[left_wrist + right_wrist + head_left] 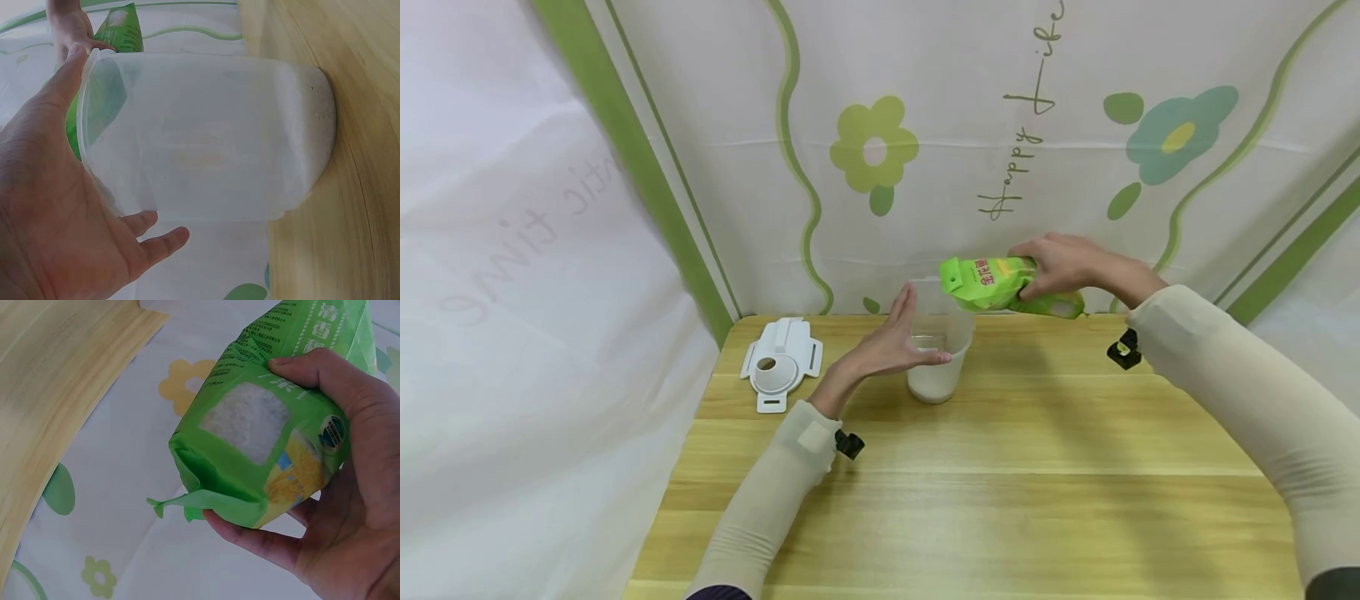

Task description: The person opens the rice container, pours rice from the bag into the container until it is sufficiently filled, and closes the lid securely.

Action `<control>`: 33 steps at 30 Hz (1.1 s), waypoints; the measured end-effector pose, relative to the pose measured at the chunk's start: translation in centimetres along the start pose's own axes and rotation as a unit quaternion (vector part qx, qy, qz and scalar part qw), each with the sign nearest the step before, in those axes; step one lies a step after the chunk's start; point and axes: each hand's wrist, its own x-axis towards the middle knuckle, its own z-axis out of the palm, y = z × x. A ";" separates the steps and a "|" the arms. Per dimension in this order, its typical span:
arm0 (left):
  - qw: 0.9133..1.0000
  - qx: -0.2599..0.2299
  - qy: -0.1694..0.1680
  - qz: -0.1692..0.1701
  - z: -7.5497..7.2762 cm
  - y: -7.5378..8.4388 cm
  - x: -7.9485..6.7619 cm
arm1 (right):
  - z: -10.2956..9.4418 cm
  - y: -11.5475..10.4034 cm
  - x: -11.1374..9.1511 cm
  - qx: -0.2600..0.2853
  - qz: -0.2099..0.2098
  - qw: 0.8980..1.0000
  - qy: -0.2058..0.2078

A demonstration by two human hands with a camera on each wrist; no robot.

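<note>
My right hand [1060, 265] grips a green rice bag [988, 283] round its middle. The bag lies nearly sideways, its left end over the rim of a translucent plastic container [958, 342]. White grains show through the bag's window in the right wrist view. The container stands upright on the table, with a white layer [306, 125] at its bottom. My left hand [891, 343] holds the container at its rim, thumb on one side and spread fingers on the other. In the left wrist view, the container partly hides the bag.
To the left on the wooden table [1000, 500] lies a white plastic lid [785, 342] with side flaps and a round hole. A printed curtain [715, 125] hangs right behind the table's back edge, and another stretch of it hangs at the left.
</note>
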 end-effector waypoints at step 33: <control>1.000 -0.008 0.002 0.009 0.1 -0.3 0.2 | -0.3 -2.4 1.6 -0.094 0.035 0.995 0.004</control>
